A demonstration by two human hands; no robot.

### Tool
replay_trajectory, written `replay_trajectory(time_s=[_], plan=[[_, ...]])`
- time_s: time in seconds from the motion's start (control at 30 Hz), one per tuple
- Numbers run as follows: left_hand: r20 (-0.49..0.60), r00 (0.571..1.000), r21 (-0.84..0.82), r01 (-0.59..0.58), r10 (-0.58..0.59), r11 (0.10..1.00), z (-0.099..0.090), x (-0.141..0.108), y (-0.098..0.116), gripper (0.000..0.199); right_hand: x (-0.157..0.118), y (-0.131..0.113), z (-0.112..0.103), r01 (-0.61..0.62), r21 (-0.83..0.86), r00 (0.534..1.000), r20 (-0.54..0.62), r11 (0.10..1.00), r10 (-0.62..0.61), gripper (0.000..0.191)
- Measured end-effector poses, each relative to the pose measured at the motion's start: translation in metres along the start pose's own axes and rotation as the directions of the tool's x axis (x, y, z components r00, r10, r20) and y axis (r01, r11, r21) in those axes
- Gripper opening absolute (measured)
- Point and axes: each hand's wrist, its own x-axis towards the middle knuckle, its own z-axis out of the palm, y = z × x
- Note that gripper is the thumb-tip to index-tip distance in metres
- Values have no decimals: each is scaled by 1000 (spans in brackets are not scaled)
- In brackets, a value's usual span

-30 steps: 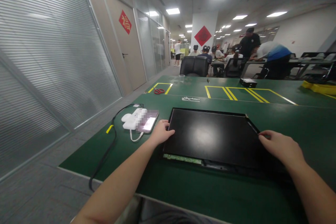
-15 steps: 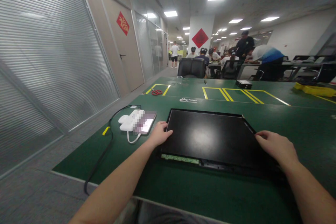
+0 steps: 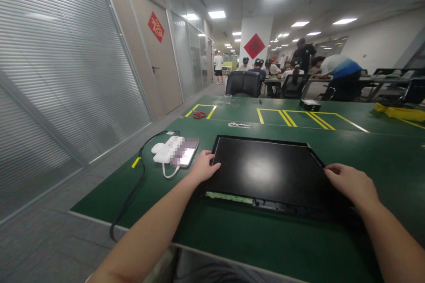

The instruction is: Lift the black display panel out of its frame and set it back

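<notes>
A black screen panel [image 3: 265, 170] lies face up over the green table [image 3: 239, 247], with a green circuit strip [image 3: 229, 197] along its near left edge. My left hand [image 3: 203, 167] grips the panel's left edge, the thumb on top and the fingers at the side. At the right edge, my right hand [image 3: 350, 182] holds the frame between thumb and fingers. The undersides of both grips are hidden.
Left of the panel are a phone [image 3: 190, 154], white devices [image 3: 163, 152] and a black cable [image 3: 129, 199]. Farther back lie red-handled scissors [image 3: 199, 115], a clear cup [image 3: 228, 98], a black box [image 3: 310, 105] and a yellow item [image 3: 400, 113]. People are in the background.
The view has shifted slightly. Both hands keep their hold on the panel, which stays in nearly the same place. In the background, a standing person in black has changed posture.
</notes>
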Motion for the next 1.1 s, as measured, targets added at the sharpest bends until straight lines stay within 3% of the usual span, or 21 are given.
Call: replay_trajectory(time_s=[0.23,0.47,0.77,1.1], plan=[[-92,995,1,-32,32,999,4,6,-3,11,5,3,5,-44,31,998,-44,999,45,51],[-158,987,-10,-6,4,1000,6,9,0,13,10,1,7,-13,-16,1000,-14,1000,13,53],[-168,986,1,2,-2,1000,6,12,0,15,14,3,14,16,-36,998,-57,999,-18,50],[-167,986,-7,17,-18,1000,5,11,7,15,14,4,10,-8,-60,999,33,998,10,60]])
